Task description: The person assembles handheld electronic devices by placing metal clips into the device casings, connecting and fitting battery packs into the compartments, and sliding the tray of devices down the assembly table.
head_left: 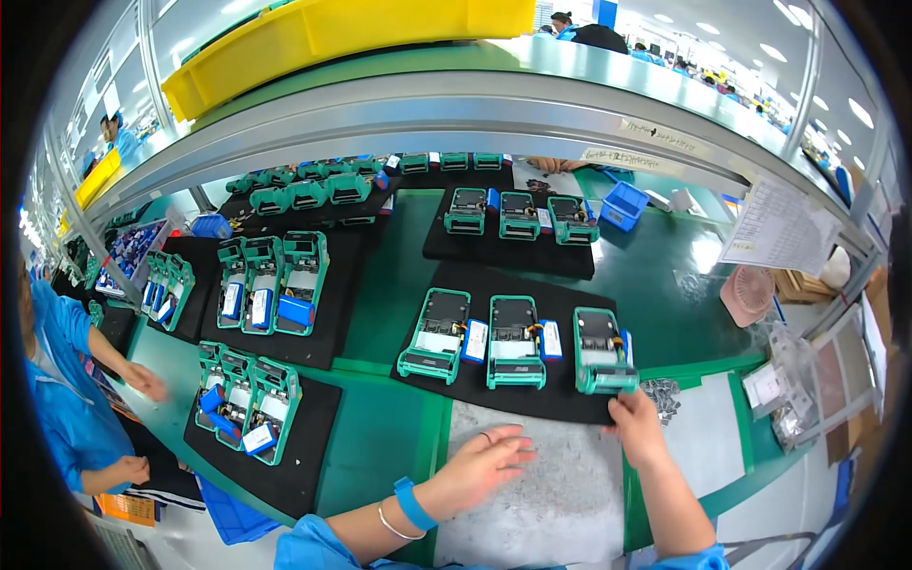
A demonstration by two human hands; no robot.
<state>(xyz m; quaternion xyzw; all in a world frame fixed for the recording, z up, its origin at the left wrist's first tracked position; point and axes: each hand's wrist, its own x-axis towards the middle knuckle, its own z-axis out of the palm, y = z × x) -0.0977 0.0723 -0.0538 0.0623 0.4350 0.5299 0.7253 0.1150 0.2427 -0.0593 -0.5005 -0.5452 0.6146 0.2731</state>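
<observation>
Over the pale worn sheet (541,475) at the bench's front, my left hand (484,465) is open, fingers stretched to the right and holding nothing. My right hand (638,427) is closed on the right front corner of a black foam mat (560,401), just below the rightmost device. That mat carries three green-and-black device housings: a left one (435,332), a middle one (516,342) and a right one (600,351). Each has a blue battery pack beside it, such as the middle one's pack (549,340), with wires running into the housing.
Small metal parts (662,399) lie in a pile beside my right hand. More mats with housings stand at the left (275,285) and behind (518,217). A co-worker's arm (123,366) reaches in from the left. A metal shelf beam (456,109) crosses overhead; a pink fan (748,293) stands right.
</observation>
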